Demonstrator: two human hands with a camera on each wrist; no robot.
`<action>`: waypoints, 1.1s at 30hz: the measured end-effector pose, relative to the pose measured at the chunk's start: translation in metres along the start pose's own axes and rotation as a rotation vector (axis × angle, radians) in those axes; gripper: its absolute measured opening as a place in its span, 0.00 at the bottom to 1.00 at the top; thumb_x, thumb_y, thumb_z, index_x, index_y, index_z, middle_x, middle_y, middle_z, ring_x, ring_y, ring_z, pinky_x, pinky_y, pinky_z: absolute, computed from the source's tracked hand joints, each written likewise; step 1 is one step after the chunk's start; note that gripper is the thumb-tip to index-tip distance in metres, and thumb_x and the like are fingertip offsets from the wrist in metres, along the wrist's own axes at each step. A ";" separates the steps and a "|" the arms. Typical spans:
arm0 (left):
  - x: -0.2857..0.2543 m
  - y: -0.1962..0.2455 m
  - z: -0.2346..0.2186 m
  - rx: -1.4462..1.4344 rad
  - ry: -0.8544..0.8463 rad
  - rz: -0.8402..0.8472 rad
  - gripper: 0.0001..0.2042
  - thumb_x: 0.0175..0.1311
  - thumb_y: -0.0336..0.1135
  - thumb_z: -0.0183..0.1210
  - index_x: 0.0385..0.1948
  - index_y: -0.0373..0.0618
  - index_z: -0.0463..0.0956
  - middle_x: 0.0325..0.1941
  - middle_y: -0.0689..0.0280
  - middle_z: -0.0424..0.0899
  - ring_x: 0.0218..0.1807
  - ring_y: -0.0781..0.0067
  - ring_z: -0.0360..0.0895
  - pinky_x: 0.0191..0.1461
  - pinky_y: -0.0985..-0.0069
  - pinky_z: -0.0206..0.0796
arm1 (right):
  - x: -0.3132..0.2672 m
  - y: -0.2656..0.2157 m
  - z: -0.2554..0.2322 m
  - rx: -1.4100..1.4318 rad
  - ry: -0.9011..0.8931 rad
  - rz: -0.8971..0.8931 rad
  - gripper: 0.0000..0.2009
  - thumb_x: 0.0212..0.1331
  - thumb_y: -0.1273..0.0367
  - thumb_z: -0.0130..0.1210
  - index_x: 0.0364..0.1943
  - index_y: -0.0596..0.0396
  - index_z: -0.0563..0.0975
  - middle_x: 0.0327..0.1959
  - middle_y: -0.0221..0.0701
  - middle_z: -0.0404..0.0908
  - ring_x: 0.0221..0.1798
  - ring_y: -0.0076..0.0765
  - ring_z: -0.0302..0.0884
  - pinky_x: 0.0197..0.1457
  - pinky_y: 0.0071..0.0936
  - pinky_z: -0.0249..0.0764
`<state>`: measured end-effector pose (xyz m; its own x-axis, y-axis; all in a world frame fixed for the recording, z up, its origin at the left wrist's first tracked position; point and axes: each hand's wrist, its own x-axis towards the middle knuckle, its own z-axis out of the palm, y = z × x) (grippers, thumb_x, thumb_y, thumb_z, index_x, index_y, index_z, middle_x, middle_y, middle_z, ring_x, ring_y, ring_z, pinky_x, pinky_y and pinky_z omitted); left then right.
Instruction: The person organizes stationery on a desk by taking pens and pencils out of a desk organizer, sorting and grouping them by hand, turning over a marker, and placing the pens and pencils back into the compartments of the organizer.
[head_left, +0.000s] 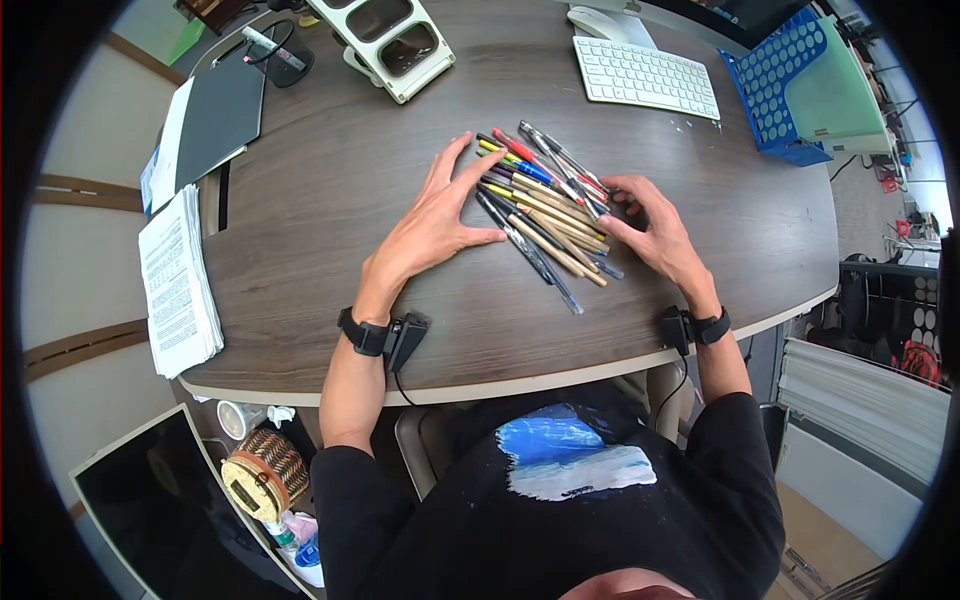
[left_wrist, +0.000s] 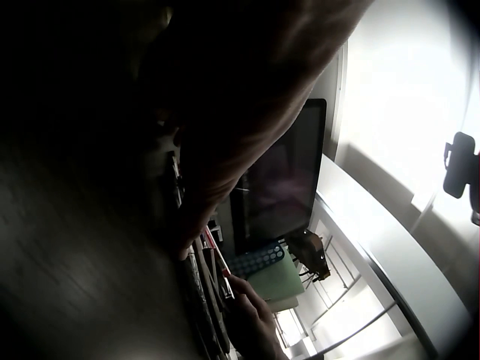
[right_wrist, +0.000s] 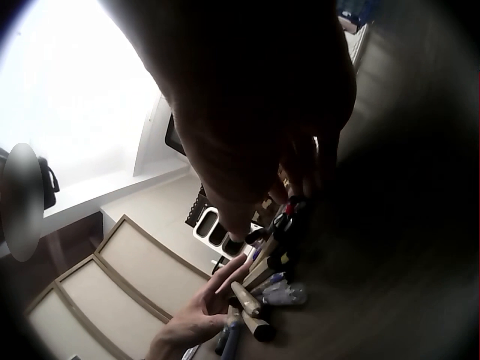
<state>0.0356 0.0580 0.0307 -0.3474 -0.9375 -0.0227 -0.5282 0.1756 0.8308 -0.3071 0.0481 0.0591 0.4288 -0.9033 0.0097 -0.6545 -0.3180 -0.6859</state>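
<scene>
A loose heap of pens and pencils (head_left: 560,212) lies on the desk, mostly slanting from upper left to lower right. At its left side my left hand (head_left: 430,220) spreads its thumb and fingers around the ends, fingertips right at the heap. My right hand (head_left: 655,235) is bent around the right ends, its thumb and fingers apart and touching the pens. Several clear-barrelled pens (head_left: 568,292) stick out at the bottom. In the right wrist view, the pen ends (right_wrist: 259,304) lie between both hands, and the left hand (right_wrist: 191,322) shows beyond them. Neither hand lifts anything.
A white keyboard (head_left: 645,77) and mouse (head_left: 597,24) lie at the back. A blue file holder (head_left: 775,95) stands at the right. A white-framed holder (head_left: 400,50), a black pen cup (head_left: 290,68) and a stack of papers (head_left: 180,285) are at the left. The desk's front edge (head_left: 480,390) is near the body.
</scene>
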 end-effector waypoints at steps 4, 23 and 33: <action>0.001 0.002 -0.003 -0.026 -0.027 -0.014 0.51 0.48 0.39 0.84 0.79 0.73 0.67 0.91 0.53 0.46 0.90 0.41 0.47 0.88 0.45 0.55 | 0.009 -0.006 0.009 0.059 -0.005 -0.002 0.22 0.67 0.60 0.71 0.62 0.52 0.83 0.48 0.32 0.82 0.48 0.33 0.78 0.52 0.32 0.77; 0.000 0.002 -0.008 0.016 -0.045 0.001 0.43 0.49 0.41 0.84 0.73 0.69 0.76 0.90 0.60 0.52 0.91 0.47 0.45 0.90 0.46 0.52 | 0.035 -0.012 0.010 0.011 -0.021 0.130 0.13 0.66 0.64 0.70 0.39 0.63 0.88 0.24 0.36 0.86 0.27 0.32 0.82 0.36 0.33 0.78; -0.001 0.000 -0.008 0.023 -0.039 0.019 0.42 0.49 0.42 0.84 0.72 0.68 0.77 0.90 0.61 0.55 0.91 0.49 0.45 0.91 0.46 0.49 | 0.047 -0.012 -0.007 -0.101 0.263 0.006 0.15 0.68 0.61 0.71 0.36 0.62 0.85 0.25 0.36 0.86 0.26 0.37 0.82 0.34 0.35 0.78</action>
<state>0.0420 0.0570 0.0348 -0.3872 -0.9215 -0.0297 -0.5387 0.2000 0.8184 -0.2833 0.0080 0.0726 0.2570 -0.9448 0.2035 -0.7211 -0.3276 -0.6105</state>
